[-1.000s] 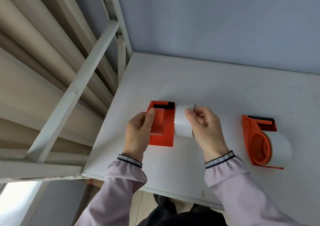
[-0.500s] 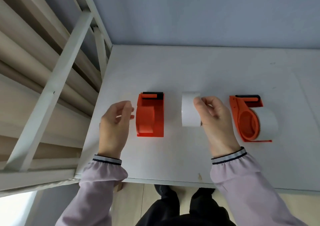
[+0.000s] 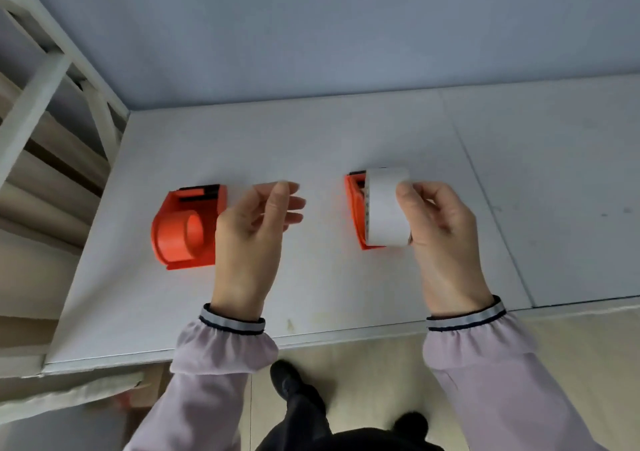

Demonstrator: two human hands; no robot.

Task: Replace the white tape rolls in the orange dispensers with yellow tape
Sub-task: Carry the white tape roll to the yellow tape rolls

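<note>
Gripping a white tape roll between thumb and curled fingers, the right hand held it upright, directly in front of the right orange dispenser, so that the roll hid most of that dispenser; whether the two touched could not be told. The left hand hovered above the worktop with its fingers loosely spread and nothing in them, its wrist overlapping the right edge of the left orange dispenser. That left dispenser sat on the worktop with its round orange hub bare and no tape on it, its black cutter edge pointing away from the person. The two dispensers lay well apart, side by side, with the left hand between them. No yellow tape was in view. Both arms wore pale lilac sleeves with striped elastic cuffs. The worktop was pale grey-white and met a blue-grey wall at the back. To the left stood a white metal frame with beige boards behind it. Below the near edge, dark trousers and a black shoe showed over a light floor.
</note>
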